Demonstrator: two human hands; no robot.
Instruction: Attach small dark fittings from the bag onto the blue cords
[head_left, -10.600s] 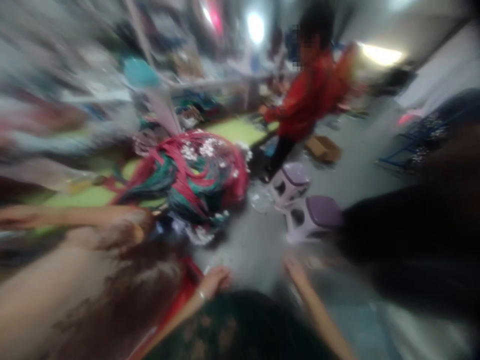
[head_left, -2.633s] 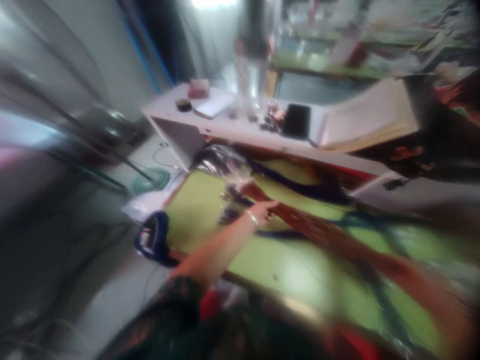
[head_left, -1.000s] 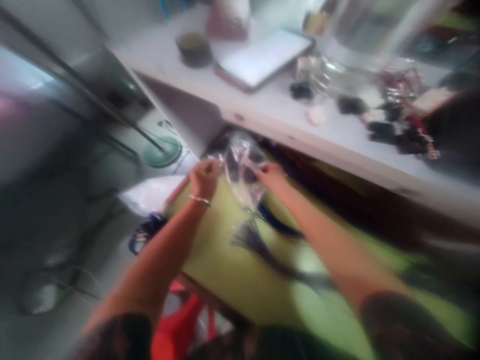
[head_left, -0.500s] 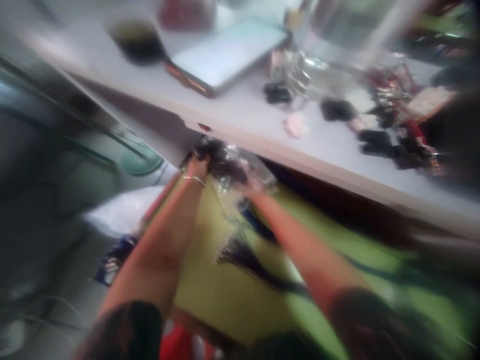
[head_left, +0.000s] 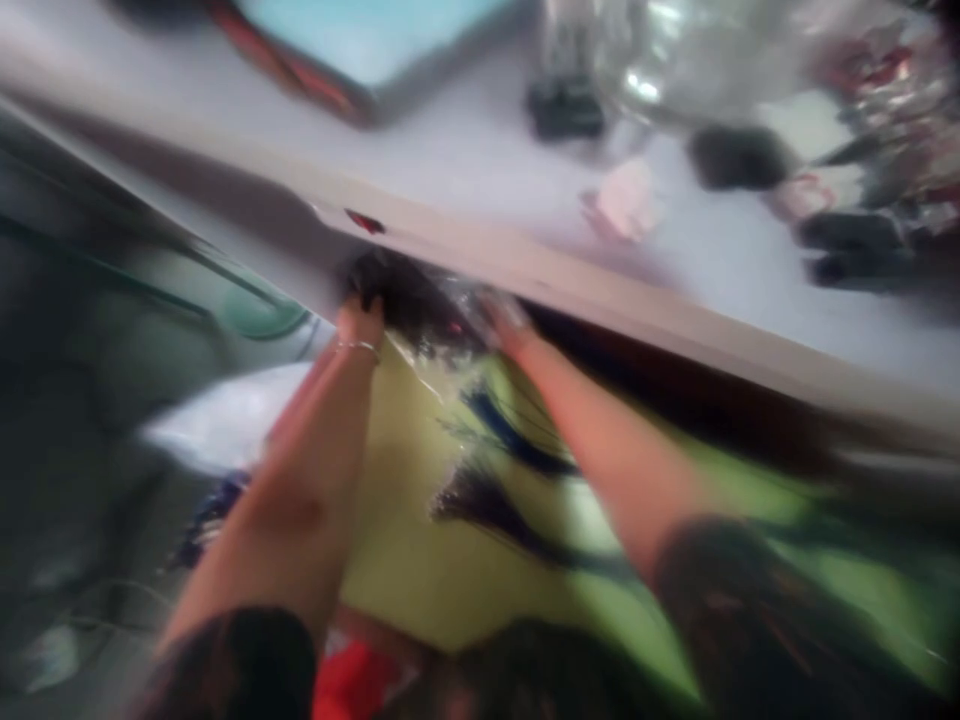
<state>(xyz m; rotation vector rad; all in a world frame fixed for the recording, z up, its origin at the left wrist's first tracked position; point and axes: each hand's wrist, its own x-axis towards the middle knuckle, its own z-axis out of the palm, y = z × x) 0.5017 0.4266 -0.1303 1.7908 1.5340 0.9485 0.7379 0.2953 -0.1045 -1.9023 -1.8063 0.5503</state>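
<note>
Under the table edge, both my hands are at a clear plastic bag [head_left: 431,335] with dark contents that blur keeps me from naming. My left hand [head_left: 361,318], a thin bracelet at its wrist, is closed on the bag's left end. On the right end lies my right hand [head_left: 511,325], its fingers smeared but seemingly gripping the plastic. The bag's far side is hidden beneath the tabletop. Below it, two bundles of dark wires, an upper wire bundle [head_left: 517,435] and a lower wire bundle [head_left: 487,505], rest on a yellow-green surface [head_left: 420,560].
The white tabletop [head_left: 480,180] overhangs my hands. On it are a phone-like device [head_left: 375,40], small black parts [head_left: 566,108], a pale pink piece [head_left: 626,200] and shiny clear plastic [head_left: 652,60]. At left are a white bag [head_left: 225,420] and a green round stool seat [head_left: 262,312].
Both hands have pushed slightly farther under the table edge with the plastic bag, the left shifting left and the hands spreading apart. The view has moved closer to the tabletop.
</note>
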